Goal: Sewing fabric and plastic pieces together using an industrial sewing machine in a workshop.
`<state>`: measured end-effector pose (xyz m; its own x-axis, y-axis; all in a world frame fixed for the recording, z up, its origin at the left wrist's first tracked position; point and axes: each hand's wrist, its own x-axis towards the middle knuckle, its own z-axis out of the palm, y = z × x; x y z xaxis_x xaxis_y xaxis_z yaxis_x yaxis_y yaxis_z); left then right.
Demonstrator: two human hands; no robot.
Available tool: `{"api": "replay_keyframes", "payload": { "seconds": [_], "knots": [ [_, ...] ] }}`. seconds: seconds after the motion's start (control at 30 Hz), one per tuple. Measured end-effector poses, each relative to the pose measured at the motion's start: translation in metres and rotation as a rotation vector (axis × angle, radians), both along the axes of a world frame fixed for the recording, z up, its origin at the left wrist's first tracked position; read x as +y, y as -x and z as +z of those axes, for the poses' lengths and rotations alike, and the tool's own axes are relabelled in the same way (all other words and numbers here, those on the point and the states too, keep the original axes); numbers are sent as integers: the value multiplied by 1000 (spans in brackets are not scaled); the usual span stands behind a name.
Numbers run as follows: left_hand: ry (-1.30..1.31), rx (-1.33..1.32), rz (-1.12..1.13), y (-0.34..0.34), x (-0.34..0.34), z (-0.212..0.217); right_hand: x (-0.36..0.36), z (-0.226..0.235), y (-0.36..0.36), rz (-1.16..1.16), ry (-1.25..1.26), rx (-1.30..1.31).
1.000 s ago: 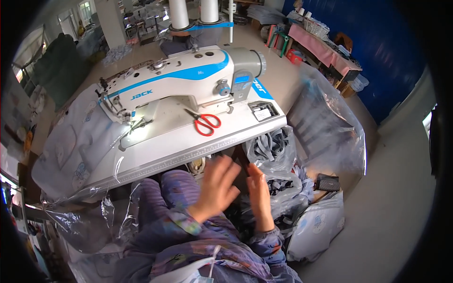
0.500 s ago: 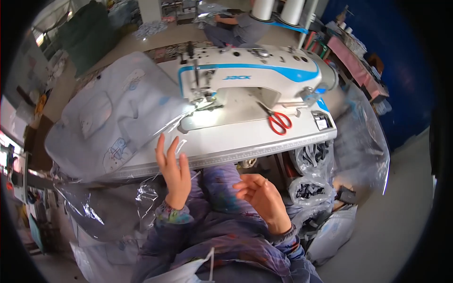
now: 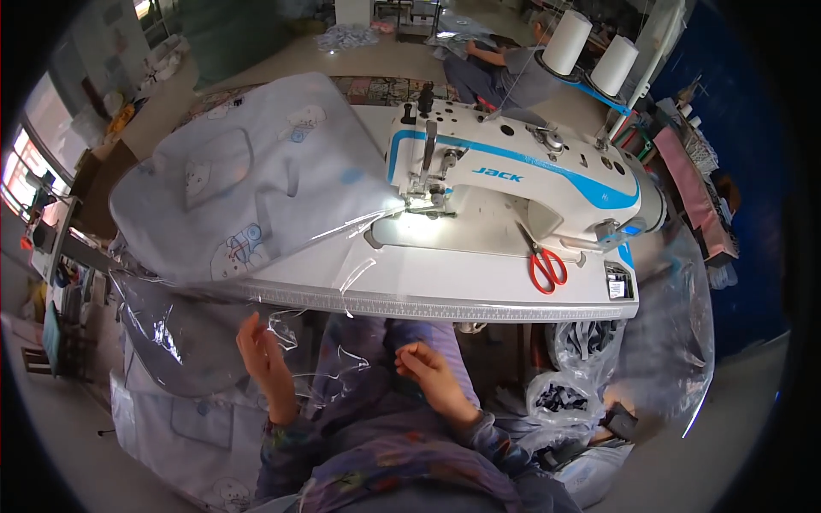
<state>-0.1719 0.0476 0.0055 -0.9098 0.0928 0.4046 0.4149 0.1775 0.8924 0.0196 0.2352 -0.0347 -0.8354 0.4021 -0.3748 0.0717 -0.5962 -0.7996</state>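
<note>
A white and blue sewing machine [image 3: 522, 167] stands on its white table. Under its needle lies the corner of a grey fabric piece [image 3: 282, 188] printed with cartoon animals, spread over the table's left side. From that corner a clear plastic film [image 3: 359, 274] trails over the front edge towards my lap. My left hand [image 3: 265, 363] is raised just below the table edge beside the film, fingers stretched up and slightly blurred. Over my lap, my right hand [image 3: 434, 383] has thumb and fingers pinched together; whatever is between them is too small to make out.
Red-handled scissors [image 3: 547, 269] lie on the table right of the needle. White thread cones [image 3: 567, 43] stand behind the machine. Plastic bags of dark strips [image 3: 560, 398] are below at right. More printed grey fabric [image 3: 197, 436] hangs at lower left. Another person [image 3: 496, 73] sits beyond the table.
Both hands have moved lower, away from the table edge, the left one also leftward. My right fingers have gone from loosely curled to pinched. The view has shifted, so the machine appears farther right.
</note>
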Motion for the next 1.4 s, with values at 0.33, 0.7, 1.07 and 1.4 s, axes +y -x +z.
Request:
{"api": "replay_keyframes", "payload": {
  "seconds": [0.33, 0.7, 1.07, 1.4],
  "knots": [
    [13, -60, -129, 14, 34, 14, 17, 6, -1, 117, -110, 27],
    [-6, -7, -365, 25, 126, 34, 34, 22, 2, 100, -142, 14],
    [-25, -132, -242, 39, 72, -2, 12, -32, 7, 60, -409, 53],
    [-42, -141, 4, 45, 21, 21, 54, 108, -11, 349, 112, 663]
  ]
}}
